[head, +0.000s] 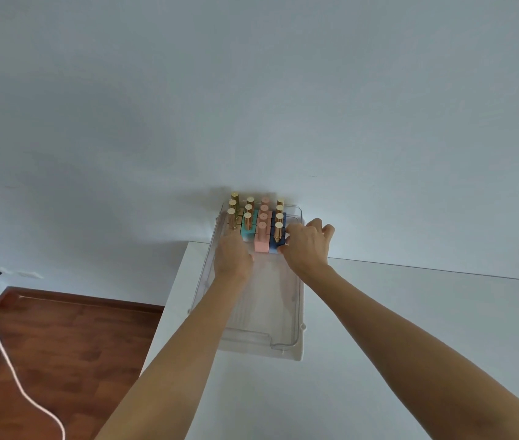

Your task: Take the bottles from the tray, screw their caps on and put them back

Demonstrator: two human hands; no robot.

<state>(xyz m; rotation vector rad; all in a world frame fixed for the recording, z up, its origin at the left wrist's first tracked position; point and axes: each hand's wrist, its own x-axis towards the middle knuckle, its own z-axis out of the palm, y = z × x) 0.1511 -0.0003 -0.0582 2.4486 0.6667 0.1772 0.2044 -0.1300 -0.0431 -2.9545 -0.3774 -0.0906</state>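
Observation:
A clear plastic tray (296, 300) lies on the white table (394, 328) with its far end against the wall. Several small bottles stand in rows at that far end, with gold or pink caps. The front ones are a teal bottle (249, 228), a pink bottle (262, 241) and a blue bottle (274, 246). My right hand (307, 246) is against the right side of the blue bottle, thumb at its base and fingers by its gold cap. My left hand (232, 255) reaches into the tray in front of the left rows, and its fingers are hidden.
The tray's near half holds nothing. The table's left edge (169, 306) drops to a wooden floor (61, 344), where a white cable (7, 360) runs from a wall socket. The wall (251, 106) stands right behind the bottles.

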